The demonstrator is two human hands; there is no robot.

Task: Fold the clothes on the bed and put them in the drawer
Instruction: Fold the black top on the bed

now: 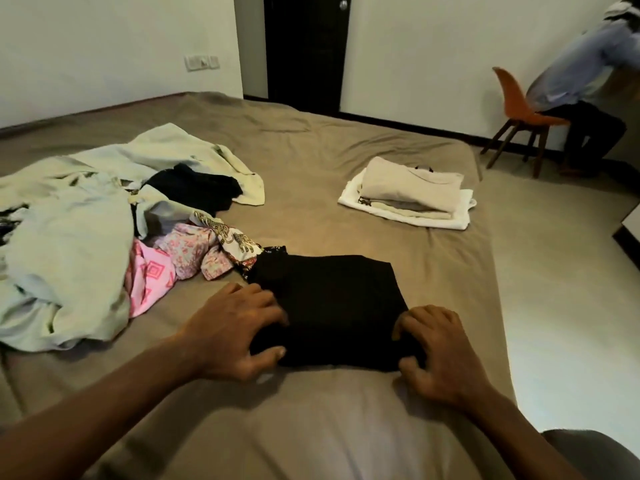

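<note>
The black garment [329,306] lies folded square near the bed's [311,150] front edge. The left hand [232,327] and right hand [440,351] each pinch a near corner, fingers curled. Folding looks done; next it needs lifting level onto the folded stack [412,192]

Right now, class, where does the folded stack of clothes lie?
In the head view, the folded stack lies at the far right of the bed, beyond the black garment, toward the orange chair.
</note>
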